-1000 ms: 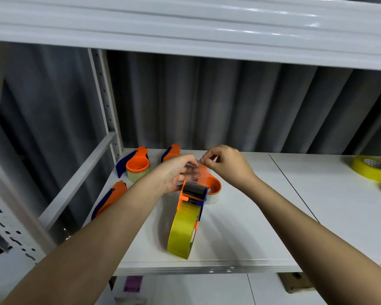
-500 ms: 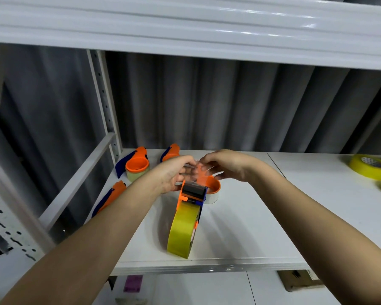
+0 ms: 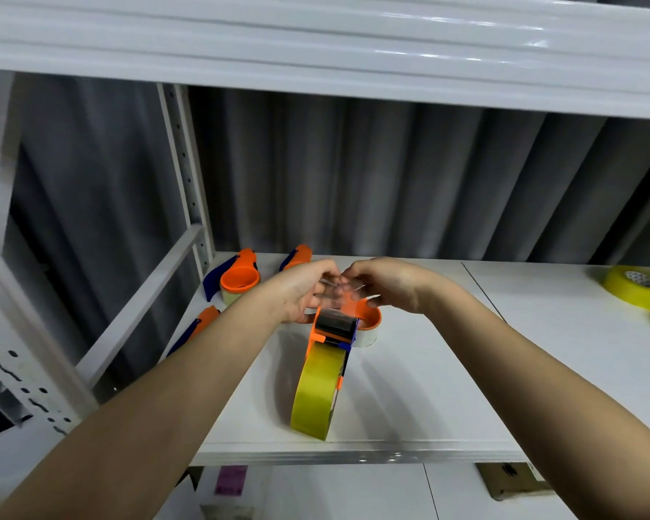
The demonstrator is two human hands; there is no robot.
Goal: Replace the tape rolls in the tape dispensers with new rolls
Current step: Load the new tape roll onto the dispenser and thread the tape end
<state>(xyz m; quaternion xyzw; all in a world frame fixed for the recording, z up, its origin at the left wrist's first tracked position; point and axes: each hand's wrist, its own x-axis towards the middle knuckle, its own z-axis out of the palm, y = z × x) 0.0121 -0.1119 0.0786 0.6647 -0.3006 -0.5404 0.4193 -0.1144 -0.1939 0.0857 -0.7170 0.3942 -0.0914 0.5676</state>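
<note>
An orange and blue tape dispenser [image 3: 333, 332] stands on the white shelf [image 3: 409, 388], with a yellow-green tape roll [image 3: 318, 392] mounted in it and facing me. Just behind its roller, my left hand [image 3: 303, 290] and my right hand [image 3: 387, 285] meet, both pinching a clear strip of tape [image 3: 344, 290] pulled from the roll. Right behind the dispenser stands another dispenser with an orange hub [image 3: 366, 324], partly hidden by my hands.
Three more orange and blue dispensers rest at the shelf's left: one [image 3: 237, 279] at the back, another [image 3: 297, 257] beside it, a third [image 3: 199, 324] near the left edge. Loose yellow rolls [image 3: 640, 287] lie at far right. An upper shelf beam [image 3: 316, 50] hangs overhead.
My right hand has dropped lower and turned palm down toward the dispenser's roller, drawing the clear tape end down. My left hand and the dispenser have stayed in place.
</note>
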